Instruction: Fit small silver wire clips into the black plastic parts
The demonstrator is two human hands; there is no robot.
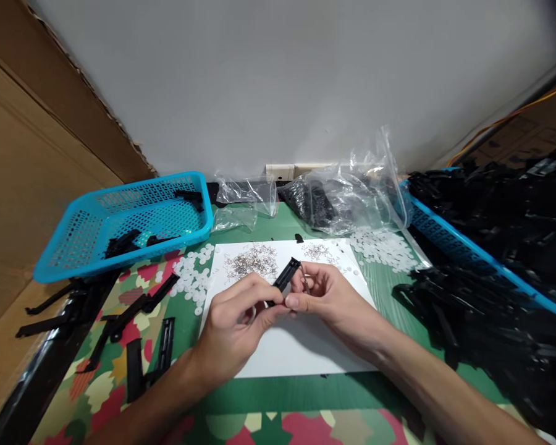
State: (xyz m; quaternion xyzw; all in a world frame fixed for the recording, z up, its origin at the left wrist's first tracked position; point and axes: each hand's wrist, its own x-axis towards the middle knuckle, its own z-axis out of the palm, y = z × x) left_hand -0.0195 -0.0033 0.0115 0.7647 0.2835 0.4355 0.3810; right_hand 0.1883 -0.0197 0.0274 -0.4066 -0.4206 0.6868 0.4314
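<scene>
Over a white sheet, my left hand grips a long narrow black plastic part, tilted with its far end up and to the right. My right hand is closed beside that part, its fingertips almost meeting those of my left hand. Between its fingers shows a small thin metallic piece, too small to name for sure. Behind my hands, the sheet bears a pile of small brownish metal pieces and a smaller pile to the right.
White round discs lie left of the sheet, more discs to its right. A blue basket holds a few black parts. Black parts lie at left; a large heap fills the right. Clear plastic bags stand against the wall.
</scene>
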